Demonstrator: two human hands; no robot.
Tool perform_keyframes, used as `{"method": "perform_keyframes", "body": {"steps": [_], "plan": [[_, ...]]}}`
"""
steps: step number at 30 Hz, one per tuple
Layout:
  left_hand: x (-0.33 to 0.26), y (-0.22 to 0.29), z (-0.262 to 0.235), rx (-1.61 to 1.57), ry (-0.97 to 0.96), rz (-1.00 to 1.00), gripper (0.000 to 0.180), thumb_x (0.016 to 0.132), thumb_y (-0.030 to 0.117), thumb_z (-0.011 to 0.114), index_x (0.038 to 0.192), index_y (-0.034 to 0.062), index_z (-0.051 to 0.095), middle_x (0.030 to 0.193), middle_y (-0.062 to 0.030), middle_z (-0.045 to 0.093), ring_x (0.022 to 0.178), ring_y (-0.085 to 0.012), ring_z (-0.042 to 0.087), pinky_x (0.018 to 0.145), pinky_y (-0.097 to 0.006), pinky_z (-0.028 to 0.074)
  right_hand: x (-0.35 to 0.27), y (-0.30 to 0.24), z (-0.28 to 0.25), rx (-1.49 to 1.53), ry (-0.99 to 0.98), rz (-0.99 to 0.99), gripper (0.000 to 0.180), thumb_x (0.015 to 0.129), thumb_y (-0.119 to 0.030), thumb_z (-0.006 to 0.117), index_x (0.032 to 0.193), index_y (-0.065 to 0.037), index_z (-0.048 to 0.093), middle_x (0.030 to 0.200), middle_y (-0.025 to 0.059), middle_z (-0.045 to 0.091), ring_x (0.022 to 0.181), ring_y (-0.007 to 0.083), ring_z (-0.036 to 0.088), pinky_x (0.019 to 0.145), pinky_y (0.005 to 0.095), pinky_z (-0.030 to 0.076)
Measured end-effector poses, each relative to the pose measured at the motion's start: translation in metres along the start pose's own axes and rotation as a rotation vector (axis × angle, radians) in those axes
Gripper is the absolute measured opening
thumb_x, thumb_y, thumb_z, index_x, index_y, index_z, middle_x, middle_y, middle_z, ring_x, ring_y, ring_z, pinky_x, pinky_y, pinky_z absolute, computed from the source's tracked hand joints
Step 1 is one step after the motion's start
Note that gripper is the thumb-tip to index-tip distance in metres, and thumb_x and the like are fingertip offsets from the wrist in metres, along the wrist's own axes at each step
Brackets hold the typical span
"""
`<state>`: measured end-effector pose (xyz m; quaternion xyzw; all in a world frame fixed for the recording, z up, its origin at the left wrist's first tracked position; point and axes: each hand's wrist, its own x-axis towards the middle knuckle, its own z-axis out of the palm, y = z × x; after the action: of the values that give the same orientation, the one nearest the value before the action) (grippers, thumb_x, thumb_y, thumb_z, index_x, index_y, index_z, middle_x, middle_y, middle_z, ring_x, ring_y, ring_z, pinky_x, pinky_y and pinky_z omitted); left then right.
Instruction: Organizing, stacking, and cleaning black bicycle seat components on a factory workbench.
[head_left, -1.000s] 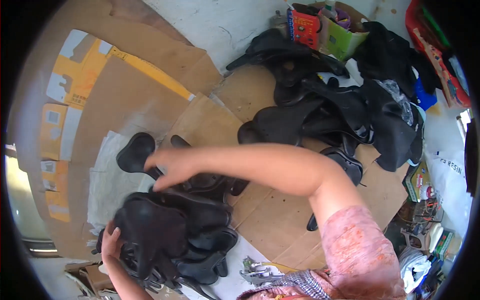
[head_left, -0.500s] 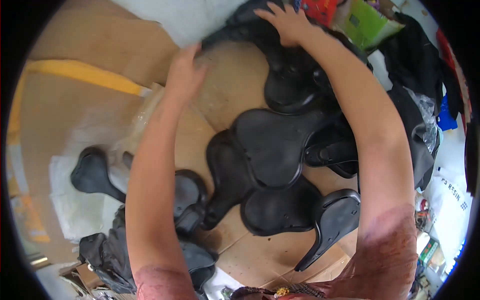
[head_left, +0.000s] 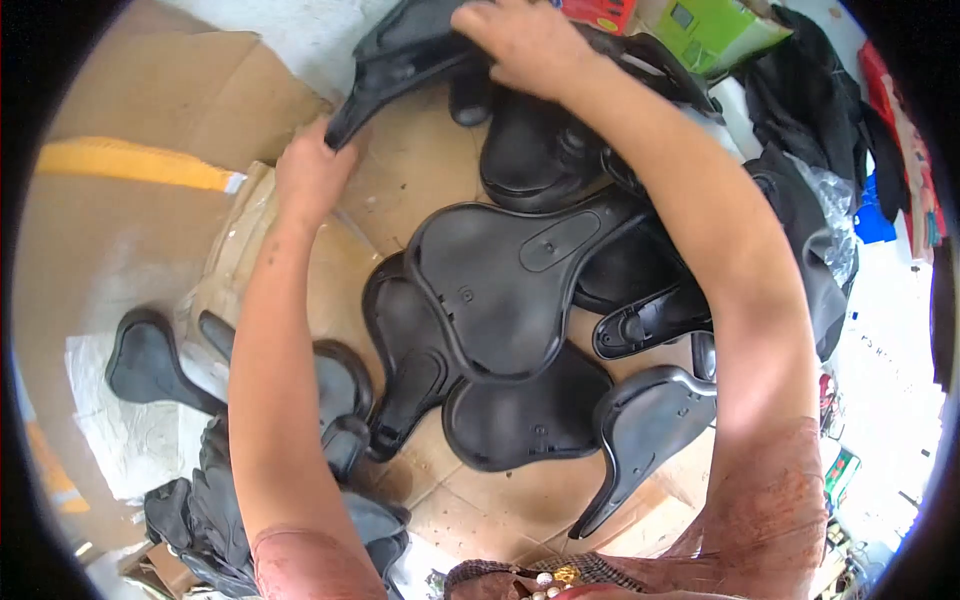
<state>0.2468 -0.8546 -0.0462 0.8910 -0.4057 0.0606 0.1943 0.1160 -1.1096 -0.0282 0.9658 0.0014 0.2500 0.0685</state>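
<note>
left hand (head_left: pixel 312 175) closed on the narrow tip of a black moulded saddle shell (head_left: pixel 400 65), right hand (head_left: pixel 522 42) clamped over its broad far end, holding it at the top of the view above the cardboard sheet (head_left: pixel 400 190). just below, more black shells (head_left: pixel 500 290) overlapping on the cardboard. further left, another shell (head_left: pixel 150 360) on white paper (head_left: pixel 120 440); a green box (head_left: pixel 715 30) at upper right.

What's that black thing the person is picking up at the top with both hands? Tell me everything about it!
The black saddle-shaped shell looks like moulded plastic or stiff rubber, smooth and matte. It has a wide rounded end and a long narrow nose. It lies tilted at the top of the pile, nose pointing down-left. The left hand touches the nose tip, and the right hand presses on the wide end. Below it lie more black shells on brown cardboard.
</note>
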Motion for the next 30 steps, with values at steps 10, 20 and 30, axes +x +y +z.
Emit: {"method": "perform_keyframes", "body": {"steps": [10, 20, 30], "plan": [[-0.230, 0.001, -0.400, 0.325, -0.492, -0.459, 0.037, 0.053, 0.008, 0.065, 0.088, -0.0028, 0.068, 0.060, -0.0167, 0.059, 0.058, -0.0192, 0.058, 0.058, -0.030, 0.045, 0.021, -0.245, -0.208, 1.351, -0.480, -0.305, 0.060, 0.066, -0.028, 0.075, 0.112, 0.002, 0.049, 0.100, 0.0225, 0.061, 0.096, 0.0376, 0.059, 0.081, 0.0421, 0.050], [-0.255, -0.078, -0.443, -0.210, -0.216, -0.583, 0.058, 0.079, 0.019, 0.069, 0.131, 0.0019, 0.048, 0.111, -0.0072, 0.060, 0.097, -0.0133, 0.055, 0.082, -0.027, 0.046, 0.000, -0.146, -0.173, 0.531, 0.140, 0.271, 0.069, 0.068, -0.025, 0.075, 0.129, -0.010, 0.048, 0.128, 0.0194, 0.048, 0.119, 0.0353, 0.045, 0.096, 0.0444, 0.042], [0.018, 0.075, 0.005, -1.206, -0.519, -0.717, 0.051, 0.090, 0.049, 0.054, 0.117, 0.0063, 0.055, 0.108, -0.0101, 0.061, 0.092, -0.0232, 0.057, 0.084, -0.038, 0.046, -0.069, -0.001, -0.054, 0.047, -0.334, 0.460, 0.046, 0.074, -0.022, 0.070, 0.118, -0.018, 0.058, 0.129, 0.0102, 0.049, 0.113, 0.0351, 0.051, 0.087, 0.0500, 0.048]]}}
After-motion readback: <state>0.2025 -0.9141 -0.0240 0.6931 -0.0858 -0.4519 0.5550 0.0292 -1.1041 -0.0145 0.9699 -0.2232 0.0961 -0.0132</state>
